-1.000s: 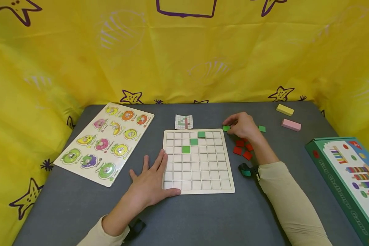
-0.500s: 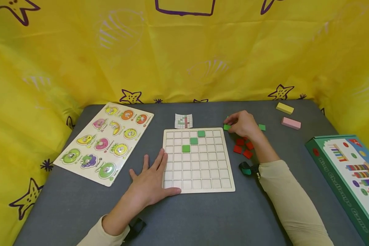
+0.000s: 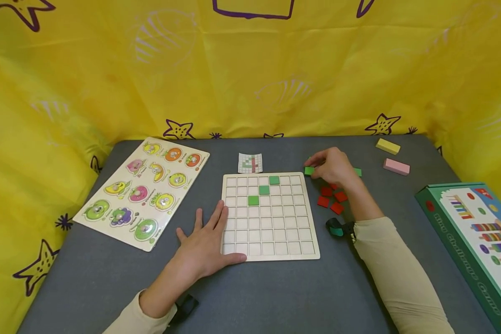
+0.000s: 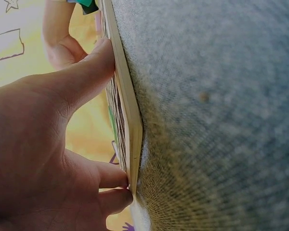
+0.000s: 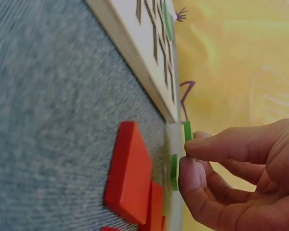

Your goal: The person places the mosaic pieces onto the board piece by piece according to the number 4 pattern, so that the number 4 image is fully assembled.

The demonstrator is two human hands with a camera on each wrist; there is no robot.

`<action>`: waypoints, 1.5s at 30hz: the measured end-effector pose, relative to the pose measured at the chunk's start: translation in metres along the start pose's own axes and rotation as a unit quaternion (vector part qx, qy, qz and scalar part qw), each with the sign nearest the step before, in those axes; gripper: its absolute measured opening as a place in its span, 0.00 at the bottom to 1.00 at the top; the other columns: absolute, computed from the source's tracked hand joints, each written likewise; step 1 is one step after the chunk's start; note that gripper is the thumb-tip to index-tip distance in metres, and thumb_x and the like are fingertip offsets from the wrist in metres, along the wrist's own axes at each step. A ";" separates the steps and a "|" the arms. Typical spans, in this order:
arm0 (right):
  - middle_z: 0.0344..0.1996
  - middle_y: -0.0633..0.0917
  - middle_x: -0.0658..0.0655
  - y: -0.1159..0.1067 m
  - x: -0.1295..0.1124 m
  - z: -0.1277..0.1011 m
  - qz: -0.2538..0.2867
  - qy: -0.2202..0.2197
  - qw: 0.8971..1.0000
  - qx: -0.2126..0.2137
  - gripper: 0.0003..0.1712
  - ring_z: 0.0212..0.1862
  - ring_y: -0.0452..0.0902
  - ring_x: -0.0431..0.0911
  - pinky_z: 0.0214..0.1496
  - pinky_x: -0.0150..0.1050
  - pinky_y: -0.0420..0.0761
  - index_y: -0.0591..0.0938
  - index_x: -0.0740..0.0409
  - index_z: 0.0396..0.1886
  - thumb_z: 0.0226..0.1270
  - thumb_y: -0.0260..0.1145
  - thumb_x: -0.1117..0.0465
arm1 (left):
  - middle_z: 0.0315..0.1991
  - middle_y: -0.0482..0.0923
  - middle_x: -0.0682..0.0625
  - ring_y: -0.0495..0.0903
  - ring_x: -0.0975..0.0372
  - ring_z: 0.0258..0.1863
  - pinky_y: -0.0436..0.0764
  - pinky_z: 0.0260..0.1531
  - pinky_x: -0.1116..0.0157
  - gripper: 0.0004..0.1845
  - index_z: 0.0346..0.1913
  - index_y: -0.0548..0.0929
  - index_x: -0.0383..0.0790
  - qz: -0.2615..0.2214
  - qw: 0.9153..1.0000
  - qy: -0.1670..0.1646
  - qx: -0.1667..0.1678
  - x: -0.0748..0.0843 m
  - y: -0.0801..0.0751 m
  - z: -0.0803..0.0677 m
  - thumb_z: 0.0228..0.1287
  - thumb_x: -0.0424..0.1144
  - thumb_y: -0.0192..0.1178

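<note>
The right hand [image 3: 333, 168] is now lifting a green tile [image 3: 309, 170] pinched in its fingertips off the bench beyond the grid board's [image 3: 270, 250] far right corner, while the left hand [image 3: 204, 246], fingers flat, is still steadying the board's near left corner.

Two hands show — the left hand [image 3: 208, 246] low in the frame's middle and the right hand [image 3: 331, 168] right of centre. One grid board [image 3: 270, 215] holds three green tiles [image 3: 264, 189] in a diagonal. Off the board at centre right, two more green tiles [image 3: 309, 170] show beside the right hand, and four red tiles [image 3: 330, 198] are at least partly visible — more may hide under it. One fruit puzzle [image 3: 144, 190] at left, one pattern card [image 3: 250, 163], one yellow block [image 3: 387, 146], one pink block [image 3: 396, 166], one green box [image 3: 473, 241] at lower right.
</note>
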State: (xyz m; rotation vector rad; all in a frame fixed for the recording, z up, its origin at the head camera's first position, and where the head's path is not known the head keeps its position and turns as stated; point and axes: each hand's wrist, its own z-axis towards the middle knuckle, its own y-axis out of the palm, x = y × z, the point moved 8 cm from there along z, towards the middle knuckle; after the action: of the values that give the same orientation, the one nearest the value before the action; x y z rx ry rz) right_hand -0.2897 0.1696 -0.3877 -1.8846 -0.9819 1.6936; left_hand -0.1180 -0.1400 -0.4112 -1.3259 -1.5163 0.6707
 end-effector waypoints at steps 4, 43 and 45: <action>0.47 0.89 0.63 -0.001 -0.005 -0.003 -0.003 -0.003 1.000 -0.005 0.17 0.46 0.81 0.54 0.42 0.39 0.78 0.91 0.58 0.50 0.60 0.72 0.72 | 0.87 0.36 0.53 0.39 0.32 0.82 0.45 0.57 0.13 0.67 0.85 0.48 0.46 0.000 1.000 -0.001 -0.002 0.000 0.000 0.000 0.52 0.75 0.70; 0.45 0.88 0.58 0.053 -0.071 -0.032 0.093 -0.056 0.987 -0.120 0.17 0.47 0.80 0.52 0.48 0.41 0.83 0.91 0.58 0.46 0.56 0.77 0.72 | 0.87 0.37 0.52 0.41 0.31 0.81 0.47 0.57 0.13 0.67 0.85 0.49 0.45 0.014 1.000 -0.002 0.003 0.001 0.000 -0.001 0.52 0.76 0.69; 0.45 0.88 0.59 0.057 -0.075 -0.034 0.094 -0.061 0.986 -0.124 0.17 0.47 0.81 0.52 0.48 0.41 0.83 0.91 0.59 0.46 0.55 0.77 0.73 | 0.87 0.38 0.51 0.41 0.31 0.81 0.47 0.57 0.13 0.67 0.85 0.49 0.45 0.013 1.000 -0.001 0.004 0.001 0.000 -0.001 0.52 0.76 0.69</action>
State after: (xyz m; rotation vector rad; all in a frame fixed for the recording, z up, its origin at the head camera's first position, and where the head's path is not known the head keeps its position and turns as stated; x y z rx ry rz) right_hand -0.2441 0.0818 -0.3722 -2.1101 -1.1408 1.8885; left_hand -0.1168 -0.1392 -0.4101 -1.3421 -1.4987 0.6944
